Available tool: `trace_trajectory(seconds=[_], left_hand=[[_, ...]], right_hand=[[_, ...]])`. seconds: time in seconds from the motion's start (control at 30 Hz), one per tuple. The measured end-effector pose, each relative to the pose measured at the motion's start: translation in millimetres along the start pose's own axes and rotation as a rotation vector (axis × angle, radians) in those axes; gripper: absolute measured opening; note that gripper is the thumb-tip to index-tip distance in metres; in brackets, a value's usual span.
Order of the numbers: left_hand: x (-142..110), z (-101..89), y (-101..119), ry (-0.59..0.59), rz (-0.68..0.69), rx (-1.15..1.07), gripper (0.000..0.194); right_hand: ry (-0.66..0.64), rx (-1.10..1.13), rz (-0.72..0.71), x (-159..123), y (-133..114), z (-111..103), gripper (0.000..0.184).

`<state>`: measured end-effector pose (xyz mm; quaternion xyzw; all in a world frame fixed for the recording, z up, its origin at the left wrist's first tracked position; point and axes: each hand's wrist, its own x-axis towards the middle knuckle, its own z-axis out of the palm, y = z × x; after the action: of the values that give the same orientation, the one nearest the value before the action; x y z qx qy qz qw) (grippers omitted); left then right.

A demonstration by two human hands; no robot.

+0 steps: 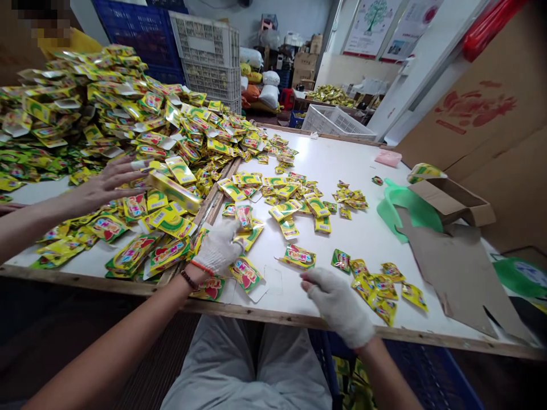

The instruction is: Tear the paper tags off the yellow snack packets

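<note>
My left hand [220, 247], in a white knit glove, has its fingers closed on a small yellow carton [244, 217] held up over the table. Under and beside that hand lie other yellow cartons, one with its flap open [248, 276]. My right hand [339, 304], gloved too, is curled above the table's front part; whether anything is in its fingers is hidden. Just beyond its fingertips a yellow carton [299, 256] lies flat. Right of it are a green sachet [341, 260] and several small yellow sachets [382, 285].
Another person's hand [115, 179] reaches over the cartons at left, by a large heap [128, 108]. A wooden strip [213, 199] divides the table. Flattened cardboard [461, 273] and green plastic [397, 208] lie at right. A blue crate [436, 370] stands below the front edge.
</note>
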<state>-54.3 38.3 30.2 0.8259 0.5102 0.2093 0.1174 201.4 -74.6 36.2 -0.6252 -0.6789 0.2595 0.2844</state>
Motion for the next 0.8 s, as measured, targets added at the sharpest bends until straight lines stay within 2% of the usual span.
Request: trace_trajectory(seconds=[0.1, 0.17, 0.2, 0.3, 0.33, 0.4, 0.47, 0.5, 0.57, 0.63, 0.7, 0.8], left_hand=[[-13.7, 2.7, -0.2, -0.275, 0.267, 0.047, 0.039], [-19.1, 5.0, 2.2, -0.392, 0.385, 0.144, 0.043], [-20.4, 6.4, 4.3, -0.411, 0.392, 0.192, 0.042], [-24.2, 12.9, 15.7, -0.371, 0.344, 0.257, 0.032], [-27.1, 15.9, 21.1, -0.355, 0.351, 0.252, 0.027], [-36.6, 21.8, 32.3, -0.323, 0.392, 0.2, 0.017], [-49.2, 23.7, 39.5, -0.28, 0.411, 0.103, 0.016], [-55.6, 21.6, 39.7, -0.249, 0.395, 0.053, 0.018], [-65.9, 10.3, 31.1, -0.172, 0.294, -0.011, 0.019], [-71.0, -7.2, 12.5, -0.156, 0.18, 0.009, 0.018], [-70.9, -23.3, -8.6, -0.266, 0.158, 0.114, 0.021], [-67.3, -35.0, -26.4, -0.425, 0.188, 0.295, 0.023]], right_hand=[[-0.013, 0.085, -0.037, 20.6, -10.3, 52.8, 0.023], [-0.003, 0.104, -0.039, 31.3, -12.2, 72.1, 0.028], [0.014, 0.109, -0.034, 35.1, -11.6, 77.3, 0.031], [0.086, 0.17, 0.023, 38.2, -8.0, 81.4, 0.043], [0.078, 0.212, 0.033, 36.5, -7.1, 80.6, 0.048], [-0.026, 0.293, 0.011, 30.0, -5.7, 77.7, 0.052], [-0.148, 0.322, -0.026, 21.8, -2.8, 74.6, 0.041], [-0.164, 0.317, -0.021, 18.1, -0.1, 73.3, 0.033], [-0.1, 0.292, 0.053, 12.9, 7.6, 71.5, 0.022], [-0.026, 0.276, 0.155, 10.9, 15.7, 70.9, 0.026], [-0.009, 0.284, 0.218, 11.1, 20.4, 71.5, 0.033], [-0.087, 0.286, 0.182, 11.3, 18.7, 73.1, 0.038]])
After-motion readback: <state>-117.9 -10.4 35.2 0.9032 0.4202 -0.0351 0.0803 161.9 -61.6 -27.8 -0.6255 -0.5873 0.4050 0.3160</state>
